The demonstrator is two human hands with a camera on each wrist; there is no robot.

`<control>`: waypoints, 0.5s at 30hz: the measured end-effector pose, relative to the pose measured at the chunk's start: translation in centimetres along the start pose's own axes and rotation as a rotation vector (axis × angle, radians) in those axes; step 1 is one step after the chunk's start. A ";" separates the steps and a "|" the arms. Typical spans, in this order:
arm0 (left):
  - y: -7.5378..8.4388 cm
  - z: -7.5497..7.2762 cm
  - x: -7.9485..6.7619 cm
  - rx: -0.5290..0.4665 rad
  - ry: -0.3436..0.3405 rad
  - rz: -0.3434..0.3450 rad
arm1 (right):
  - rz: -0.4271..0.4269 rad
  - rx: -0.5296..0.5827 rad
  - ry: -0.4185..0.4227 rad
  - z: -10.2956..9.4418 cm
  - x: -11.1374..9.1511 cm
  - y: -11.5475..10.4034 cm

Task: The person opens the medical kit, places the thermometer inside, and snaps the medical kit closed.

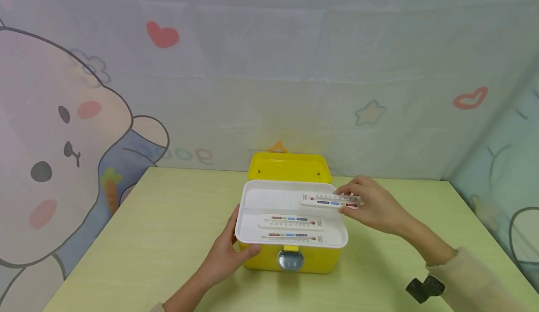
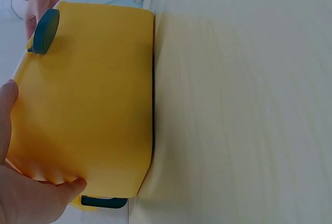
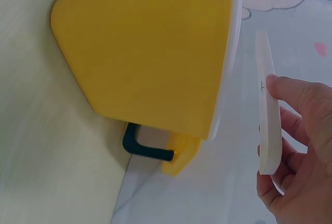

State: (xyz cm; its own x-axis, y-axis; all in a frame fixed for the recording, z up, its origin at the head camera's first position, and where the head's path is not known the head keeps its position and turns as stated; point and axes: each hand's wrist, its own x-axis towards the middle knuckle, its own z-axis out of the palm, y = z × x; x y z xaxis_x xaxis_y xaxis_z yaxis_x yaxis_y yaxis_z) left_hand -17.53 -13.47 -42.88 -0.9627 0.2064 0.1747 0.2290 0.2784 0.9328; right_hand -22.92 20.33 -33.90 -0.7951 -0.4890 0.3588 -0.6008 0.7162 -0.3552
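Observation:
A yellow storage box stands with its lid raised and a white tray in its top. My left hand grips the box at its front left corner, thumb on the front and fingers along the side. Between thumb and fingers, my right hand holds a white thermometer over the right part of the tray. In the right wrist view this thermometer is edge-on, apart from the tray's rim. Two more thermometers, one behind the other, lie in the tray's front part.
A grey latch sits on the box's front. The box rests on a light wooden table, its raised lid near the back edge. Behind rises a printed cloth backdrop. A black device is at my right sleeve.

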 end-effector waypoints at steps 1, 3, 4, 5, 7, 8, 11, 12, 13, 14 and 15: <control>0.0 0.0 0.0 0.000 0.001 0.001 | -0.001 0.000 -0.002 0.1 0.0 -0.2; 0.0 0.0 0.0 -0.001 0.001 0.003 | 0.001 0.001 -0.008 0.3 0.1 -0.5; 0.0 0.0 0.0 -0.002 0.000 0.004 | 0.002 0.000 -0.010 0.3 0.2 -0.7; 0.0 0.0 0.0 -0.003 0.000 0.004 | 0.003 -0.002 -0.012 0.4 0.2 -0.9; -0.1 0.0 0.0 -0.005 -0.001 0.005 | 0.001 -0.009 -0.015 0.6 0.3 -1.2; -0.1 0.0 0.0 -0.005 -0.002 0.005 | 0.001 -0.008 -0.016 0.7 0.3 -1.4; -0.1 0.0 0.0 -0.005 0.000 0.003 | -0.005 -0.009 -0.014 0.9 0.3 -1.8; -0.1 0.0 0.0 -0.003 0.000 0.002 | -0.009 -0.006 -0.012 0.9 0.4 -1.9; -0.1 0.0 0.0 -0.001 0.001 0.002 | -0.013 -0.005 -0.010 1.0 0.4 -2.0; -0.1 0.0 0.0 0.001 0.002 0.001 | -0.023 -0.002 -0.009 1.1 0.5 -2.1; -0.1 0.0 0.0 0.004 0.003 0.001 | -0.027 -0.002 -0.007 1.1 0.5 -2.2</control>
State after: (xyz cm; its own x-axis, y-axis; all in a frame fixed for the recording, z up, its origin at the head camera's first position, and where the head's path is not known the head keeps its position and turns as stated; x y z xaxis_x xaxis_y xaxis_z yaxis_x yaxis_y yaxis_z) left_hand -17.54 -13.48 -42.94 -0.9629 0.2039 0.1766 0.2305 0.2816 0.9314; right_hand -22.08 17.90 -33.90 -0.7792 -0.5115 0.3622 -0.6218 0.7036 -0.3441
